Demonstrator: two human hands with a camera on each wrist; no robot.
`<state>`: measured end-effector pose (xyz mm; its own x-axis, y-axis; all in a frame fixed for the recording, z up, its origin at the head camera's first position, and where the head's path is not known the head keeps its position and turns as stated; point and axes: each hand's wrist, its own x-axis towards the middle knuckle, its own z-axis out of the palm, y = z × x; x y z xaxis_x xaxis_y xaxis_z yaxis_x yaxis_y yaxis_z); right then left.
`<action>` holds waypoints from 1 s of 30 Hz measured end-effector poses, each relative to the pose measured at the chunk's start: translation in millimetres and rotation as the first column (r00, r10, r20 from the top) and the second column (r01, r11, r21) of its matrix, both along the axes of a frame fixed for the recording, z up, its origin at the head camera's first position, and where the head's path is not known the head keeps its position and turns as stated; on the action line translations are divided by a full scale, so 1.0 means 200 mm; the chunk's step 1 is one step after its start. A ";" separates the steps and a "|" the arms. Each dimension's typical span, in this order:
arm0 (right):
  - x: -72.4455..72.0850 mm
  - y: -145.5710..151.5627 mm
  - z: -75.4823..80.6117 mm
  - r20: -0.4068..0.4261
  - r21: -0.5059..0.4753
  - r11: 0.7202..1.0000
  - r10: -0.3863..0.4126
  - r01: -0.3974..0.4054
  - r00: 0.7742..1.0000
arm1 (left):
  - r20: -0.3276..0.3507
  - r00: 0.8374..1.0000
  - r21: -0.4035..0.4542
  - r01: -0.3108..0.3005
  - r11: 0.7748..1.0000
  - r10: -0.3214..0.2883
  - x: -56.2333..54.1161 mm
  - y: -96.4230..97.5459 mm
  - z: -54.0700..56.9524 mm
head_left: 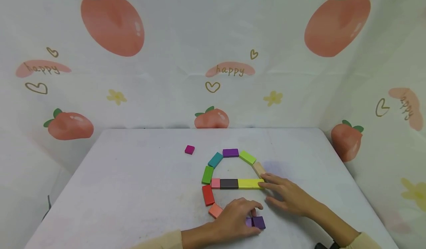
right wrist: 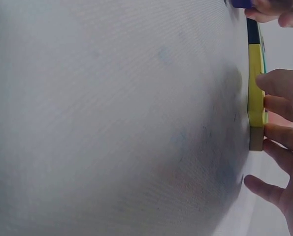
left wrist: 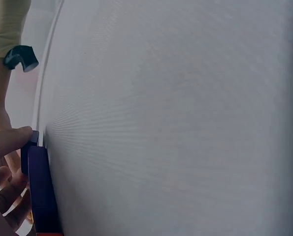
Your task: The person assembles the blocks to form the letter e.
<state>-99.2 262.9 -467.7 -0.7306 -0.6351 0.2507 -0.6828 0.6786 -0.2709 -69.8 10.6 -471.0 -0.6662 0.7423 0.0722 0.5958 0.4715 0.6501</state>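
Wooden blocks form a ring with a bar across it on the white table. My left hand (head_left: 236,217) reaches over the lower part, thumb and a curled finger pinching a dark purple block (head_left: 259,222) from two sides. Against it sits a lighter purple block (head_left: 248,222), partly hidden by that hand. My right hand (head_left: 289,195) spreads at the bar's right end, its fairly straight fingertips at the yellow block (head_left: 247,184) and the beige block (head_left: 258,169). In the right wrist view the thumb lies on the yellow block (right wrist: 255,93); a gap separates the little finger from the blocks.
Around the ring run red (head_left: 208,195), green (head_left: 208,175), teal (head_left: 215,160), purple (head_left: 230,153) and lime (head_left: 247,157) blocks. A salmon block (head_left: 215,211) lies beside the left hand. Pink (head_left: 215,183) and black (head_left: 229,184) blocks continue the bar. One magenta block (head_left: 189,150) lies apart, behind left.
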 end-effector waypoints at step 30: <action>0.00 0.01 0.00 0.019 0.018 1.000 -0.007 0.007 1.000 | -0.019 0.997 -0.003 -0.079 0.997 0.079 -0.10 -0.12 0.07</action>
<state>-99.7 264.1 -468.3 -0.7397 -0.6339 0.2257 -0.6727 0.6883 -0.2715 -89.5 -14.2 -456.9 -0.7211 0.6879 0.0819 0.5686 0.5202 0.6373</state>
